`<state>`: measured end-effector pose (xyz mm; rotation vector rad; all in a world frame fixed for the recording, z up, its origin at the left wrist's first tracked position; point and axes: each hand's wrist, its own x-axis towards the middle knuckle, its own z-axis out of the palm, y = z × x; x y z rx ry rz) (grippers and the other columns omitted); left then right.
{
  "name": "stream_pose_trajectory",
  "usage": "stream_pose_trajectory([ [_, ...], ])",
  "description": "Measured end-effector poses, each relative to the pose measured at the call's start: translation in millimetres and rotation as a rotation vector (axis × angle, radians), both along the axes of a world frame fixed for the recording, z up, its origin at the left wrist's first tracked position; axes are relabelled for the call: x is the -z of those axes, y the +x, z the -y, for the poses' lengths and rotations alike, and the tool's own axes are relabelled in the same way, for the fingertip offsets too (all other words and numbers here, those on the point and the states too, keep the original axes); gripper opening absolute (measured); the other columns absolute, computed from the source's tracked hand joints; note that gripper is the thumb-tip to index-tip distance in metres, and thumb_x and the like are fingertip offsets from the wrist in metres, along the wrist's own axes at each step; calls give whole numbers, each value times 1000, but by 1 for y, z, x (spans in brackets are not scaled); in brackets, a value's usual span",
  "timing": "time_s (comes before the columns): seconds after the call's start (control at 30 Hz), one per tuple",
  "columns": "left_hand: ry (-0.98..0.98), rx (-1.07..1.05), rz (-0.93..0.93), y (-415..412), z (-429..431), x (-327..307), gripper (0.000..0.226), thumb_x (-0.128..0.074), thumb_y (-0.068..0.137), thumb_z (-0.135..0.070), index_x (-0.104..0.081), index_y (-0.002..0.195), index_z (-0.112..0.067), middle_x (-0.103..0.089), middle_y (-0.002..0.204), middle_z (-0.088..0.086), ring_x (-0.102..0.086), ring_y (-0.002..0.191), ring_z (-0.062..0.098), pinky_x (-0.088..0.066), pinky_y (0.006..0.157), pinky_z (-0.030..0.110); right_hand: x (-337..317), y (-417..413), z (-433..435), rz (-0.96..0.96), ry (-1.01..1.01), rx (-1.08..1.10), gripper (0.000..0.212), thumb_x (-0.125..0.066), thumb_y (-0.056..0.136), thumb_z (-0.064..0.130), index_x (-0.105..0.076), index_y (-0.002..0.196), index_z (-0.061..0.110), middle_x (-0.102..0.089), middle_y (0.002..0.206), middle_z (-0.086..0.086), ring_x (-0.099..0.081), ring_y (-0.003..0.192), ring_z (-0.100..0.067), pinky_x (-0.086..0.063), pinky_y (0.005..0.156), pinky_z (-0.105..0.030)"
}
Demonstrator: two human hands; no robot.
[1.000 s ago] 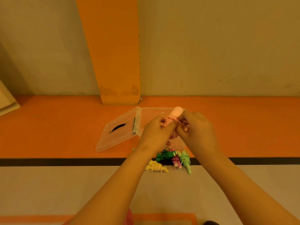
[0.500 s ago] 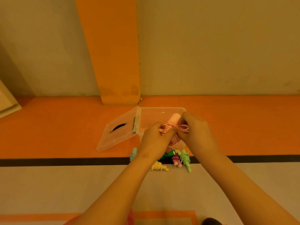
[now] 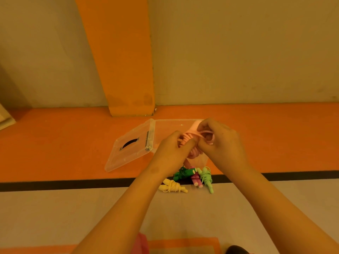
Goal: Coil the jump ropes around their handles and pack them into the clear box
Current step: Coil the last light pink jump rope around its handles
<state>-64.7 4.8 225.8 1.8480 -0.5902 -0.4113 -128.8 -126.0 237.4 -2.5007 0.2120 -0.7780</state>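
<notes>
My left hand [image 3: 171, 150] grips the coiled pink jump rope [image 3: 190, 137] by its handles, held in the air just above the clear box [image 3: 174, 123]. My right hand [image 3: 220, 143] pinches a loose loop of the pink cord beside the handle tip. The box stands open on the orange floor, its lid [image 3: 130, 145] hinged out to the left. In front of the box lie coiled ropes: a yellow one [image 3: 173, 186], a dark green one [image 3: 183, 173], a magenta one [image 3: 196, 179] and a light green one [image 3: 206, 177].
An orange pillar [image 3: 124, 70] and a beige wall rise right behind the box. A black line [image 3: 73, 183] divides the orange floor from the pale floor near me. A pale object [image 3: 5, 120] sits at the far left edge.
Both hands stay over the box with the pink rope. My right hand has pulled a loop of cord out to the right of the handle tip.
</notes>
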Motion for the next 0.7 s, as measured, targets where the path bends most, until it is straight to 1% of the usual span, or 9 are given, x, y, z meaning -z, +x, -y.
stream_pose_trajectory([
  [0.1,2,9,32,9,-1,-1,24,-57,94,-33,-58,106,-13,-70,84,5,-65,55,20,-40,44,17,-4,4,4,-17,300,-57,35,-69,77,8,-47,82,35,-64,92,-2,-60,72,-11,-51,60,-34],
  [0.17,28,20,65,14,-2,0,23,-56,95,-31,-58,109,-13,-69,82,3,-64,56,18,-39,44,15,-6,6,7,-39,465,-120,34,-69,77,3,-45,82,28,-65,88,-8,-59,66,-16,-49,56,-30],
  [0.23,53,32,98,18,-3,1,22,-54,96,-28,-57,111,-12,-67,80,1,-63,55,17,-38,43,14,-6,8,8,-81,538,-159,33,-67,78,-3,-44,83,20,-65,86,-13,-59,62,-14,-46,52,-23],
  [0.33,61,38,150,21,-2,3,22,-52,97,-26,-56,115,-13,-66,80,-1,-63,54,15,-44,46,20,-3,11,13,-127,574,-172,31,-63,79,-7,-42,84,16,-65,86,-19,-59,66,-23,-47,58,-36],
  [0.37,61,37,165,22,-2,4,23,-52,97,-26,-56,116,-14,-66,81,-1,-63,54,15,-49,50,24,-2,13,15,-133,578,-172,31,-63,80,-6,-42,84,16,-64,88,-22,-59,67,-24,-48,60,-36],
  [0.47,58,24,186,24,3,6,25,-49,98,-28,-55,118,-15,-68,84,1,-64,55,16,-53,60,33,0,17,17,-141,547,-157,32,-65,80,-3,-44,79,20,-63,95,-19,-58,68,-15,-45,56,-16],
  [0.53,49,17,173,26,7,8,26,-47,98,-28,-55,119,-14,-68,85,4,-64,54,16,-55,60,36,1,21,17,-137,481,-123,33,-72,76,3,-45,77,22,-64,94,-12,-59,72,-17,-43,57,-14],
  [0.6,47,24,152,29,11,7,26,-47,99,-28,-55,120,-14,-68,83,3,-64,54,17,-51,52,29,1,23,18,-141,437,-101,35,-75,74,7,-45,77,25,-66,88,-7,-59,71,-15,-43,58,-17],
  [0.7,31,14,122,36,14,5,28,-50,97,-29,-55,122,-16,-67,84,1,-64,55,17,-39,44,14,-1,29,25,-90,405,-116,33,-73,77,7,-46,77,25,-64,91,-9,-61,73,-10,-46,58,-14],
])
